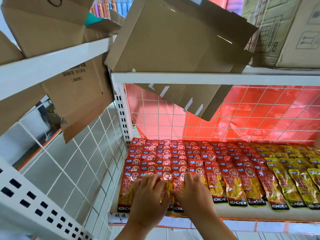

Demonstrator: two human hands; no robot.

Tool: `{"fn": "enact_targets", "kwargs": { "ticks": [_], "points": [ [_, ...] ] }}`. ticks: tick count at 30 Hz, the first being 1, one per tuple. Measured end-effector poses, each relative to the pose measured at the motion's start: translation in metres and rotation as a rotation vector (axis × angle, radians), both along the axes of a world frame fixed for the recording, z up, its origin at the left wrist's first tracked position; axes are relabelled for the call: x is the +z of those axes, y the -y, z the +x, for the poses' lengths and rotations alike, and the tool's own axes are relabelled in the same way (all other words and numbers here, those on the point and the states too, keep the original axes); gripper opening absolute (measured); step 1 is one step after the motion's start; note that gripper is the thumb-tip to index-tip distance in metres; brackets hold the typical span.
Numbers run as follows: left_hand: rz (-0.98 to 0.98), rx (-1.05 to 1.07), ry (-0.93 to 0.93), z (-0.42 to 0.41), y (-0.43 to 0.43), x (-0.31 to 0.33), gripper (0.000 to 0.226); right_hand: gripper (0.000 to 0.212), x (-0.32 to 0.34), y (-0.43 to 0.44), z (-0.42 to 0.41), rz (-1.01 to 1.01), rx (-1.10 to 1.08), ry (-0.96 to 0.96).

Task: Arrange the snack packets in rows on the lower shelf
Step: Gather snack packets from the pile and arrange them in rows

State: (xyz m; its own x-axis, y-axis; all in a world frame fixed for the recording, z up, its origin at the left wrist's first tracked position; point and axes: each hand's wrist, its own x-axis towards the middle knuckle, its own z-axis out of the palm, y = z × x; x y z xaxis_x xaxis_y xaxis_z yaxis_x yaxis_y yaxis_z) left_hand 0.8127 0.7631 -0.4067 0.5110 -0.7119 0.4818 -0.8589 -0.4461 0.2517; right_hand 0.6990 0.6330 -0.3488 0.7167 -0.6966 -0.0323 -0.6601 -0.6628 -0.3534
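Two hands, left hand [149,194] and right hand [192,193], each grip spread flat, press red packets [233,184] at lower centre. The front row on the lower shelf [242,212] shows perhaps seven red, three yellow packets [294,184].

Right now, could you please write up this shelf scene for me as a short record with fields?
lower shelf: white, with a wire grid at the back
red packets: overlapping rows, left and middle
yellow packets: overlapping rows, right side
left hand: fingers bent over front-row red packets; grip unclear
right hand: beside the left, also on front-row red packets; grip unclear
cardboard box: on the shelf above, a flap hanging down in front of the grid
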Motion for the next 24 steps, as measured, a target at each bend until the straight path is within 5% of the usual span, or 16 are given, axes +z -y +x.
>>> {"fn": "enact_targets", "kwargs": {
  "ticks": [24],
  "points": [
    [-0.05,-0.111,-0.069,-0.029,0.031,0.011,0.034,0.041,-0.015,0.047,-0.078,-0.143,0.009,0.189]
  ]
}}
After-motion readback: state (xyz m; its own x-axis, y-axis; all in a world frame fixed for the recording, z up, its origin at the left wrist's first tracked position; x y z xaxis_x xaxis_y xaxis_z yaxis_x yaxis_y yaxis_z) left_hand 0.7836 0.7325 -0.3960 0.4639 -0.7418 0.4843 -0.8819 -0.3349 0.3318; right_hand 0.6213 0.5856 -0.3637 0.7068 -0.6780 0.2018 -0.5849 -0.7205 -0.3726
